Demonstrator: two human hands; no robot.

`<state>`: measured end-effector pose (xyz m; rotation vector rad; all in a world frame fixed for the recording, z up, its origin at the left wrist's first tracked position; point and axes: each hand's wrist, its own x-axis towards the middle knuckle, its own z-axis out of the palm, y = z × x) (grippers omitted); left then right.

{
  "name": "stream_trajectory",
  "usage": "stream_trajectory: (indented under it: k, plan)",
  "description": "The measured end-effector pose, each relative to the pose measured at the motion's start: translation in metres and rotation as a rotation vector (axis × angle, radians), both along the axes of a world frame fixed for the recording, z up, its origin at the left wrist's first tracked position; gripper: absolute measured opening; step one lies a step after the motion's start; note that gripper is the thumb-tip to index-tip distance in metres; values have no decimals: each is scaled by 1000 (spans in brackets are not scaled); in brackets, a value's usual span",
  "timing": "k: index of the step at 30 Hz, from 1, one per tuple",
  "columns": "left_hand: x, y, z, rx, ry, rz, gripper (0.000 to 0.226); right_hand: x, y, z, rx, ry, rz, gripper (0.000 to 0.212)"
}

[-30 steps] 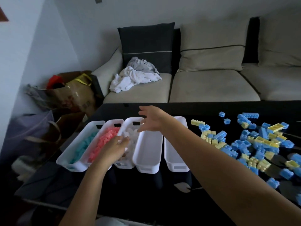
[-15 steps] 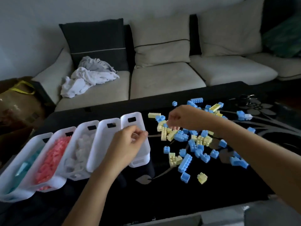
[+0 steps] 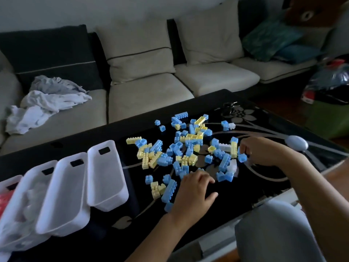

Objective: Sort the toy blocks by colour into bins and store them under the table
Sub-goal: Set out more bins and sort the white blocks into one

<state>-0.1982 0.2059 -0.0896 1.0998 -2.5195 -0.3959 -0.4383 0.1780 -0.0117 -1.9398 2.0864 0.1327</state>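
A loose pile of blue and yellow toy blocks (image 3: 185, 148), with a few white ones (image 3: 225, 147), lies on the black glass table (image 3: 264, 184). My left hand (image 3: 194, 193) rests open at the pile's near edge, fingers spread beside a long blue block (image 3: 169, 190). My right hand (image 3: 261, 150) is at the pile's right edge, its fingers curled down onto a small blue block (image 3: 242, 157). White bins stand in a row at the left. Two are empty (image 3: 105, 173) (image 3: 64, 193), one holds white blocks (image 3: 28, 201), and one with pink blocks (image 3: 4, 197) is cut off by the frame.
A beige sofa (image 3: 151, 91) with crumpled clothes (image 3: 47, 103) runs behind the table. A pale oval object (image 3: 296, 143) sits on the table's right corner. Bags (image 3: 328, 103) stand on the floor at the right. Grey fabric (image 3: 273, 233) fills the near right.
The view swung right from the bins to the pile. My left hand left the bins and came down at the pile's near edge. My right hand moved to the pile's right edge.
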Motion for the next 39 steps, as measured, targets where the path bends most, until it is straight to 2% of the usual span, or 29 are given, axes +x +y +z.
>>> stream_trajectory:
  k: [4, 7, 11, 15, 20, 24, 26, 27, 29, 31, 32, 34, 36, 38, 39]
  plan:
    - [-4, -16, -1, 5, 29, 76, 32, -4, 12, -21, -36, -147, -62, 55]
    - [-7, -30, 6, 43, 88, 101, 30, 9, 16, -38, -158, -232, 28, 63]
    - [-22, -53, 26, 118, 139, 105, 27, 20, 13, -47, -255, -309, 141, 50]
    - [-51, -87, 44, 142, 131, 114, 20, 20, 9, -53, -291, -328, 114, 30]
    - [-94, -115, 45, 194, -32, 42, 33, 8, 9, -55, -322, -402, 36, 27]
    - [-113, -127, 41, 244, -97, 44, 31, 3, 12, -53, -439, -537, -59, 26]
    - [-116, -131, 41, 238, -165, 21, 38, -2, 11, -51, -548, -679, -224, 25]
    - [-117, -132, 41, 240, -216, -1, 44, -6, 9, -50, -579, -809, -328, 24]
    - [-115, -133, 38, 236, -278, -24, 51, -13, 6, -47, -558, -1257, -471, 24]
    - [-113, -136, 31, 213, -241, -3, 39, -20, 0, -46, -483, -1637, -549, 27]
    - [-111, -137, 27, 199, -203, 11, 30, -24, -5, -47, -471, -1700, -590, 29]
    - [-109, -137, 21, 185, -121, 38, 16, -32, -17, -53, -512, -1623, -671, 28]
    - [-107, -137, 18, 171, -42, 69, 12, -38, -23, -57, -569, -1387, -727, 23]
    - [-108, -136, 18, 132, 33, 99, 15, -40, -16, -52, -562, -1153, -655, 23]
    - [-109, -137, 20, 127, 83, 107, 18, -38, -10, -49, -547, -1047, -546, 23]
